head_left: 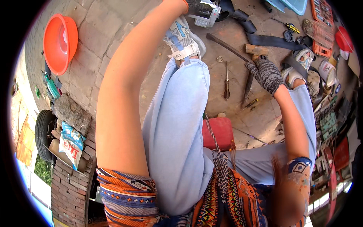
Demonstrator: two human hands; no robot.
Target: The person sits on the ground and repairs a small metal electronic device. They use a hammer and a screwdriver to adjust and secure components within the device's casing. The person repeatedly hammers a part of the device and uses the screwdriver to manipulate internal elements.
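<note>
My left hand [193, 5], in a dark glove with an orange cuff, reaches to the top edge beside a grey metal machine part [207, 17]. Its fingers are mostly hidden there. My right hand [267, 75] wears a grey knit glove and curls around a tool with a wooden crosspiece like a mallet's [257, 50]. By its thumb ends a long, slightly curved dark metal bar [228, 47]. A dark metal piece [247, 90] lies below the fingers. To the left, a screwdriver [227, 81] and a small round metal part [220, 59] rest on the paving.
A black strap [274, 41], a yellow-handled screwdriver [292, 27] and an orange tool case [322, 49] lie beyond. An orange basin [60, 44] stands far left, above a tyre [44, 135] and a brick stack [70, 189]. A red block-shaped object [218, 133] sits between my legs.
</note>
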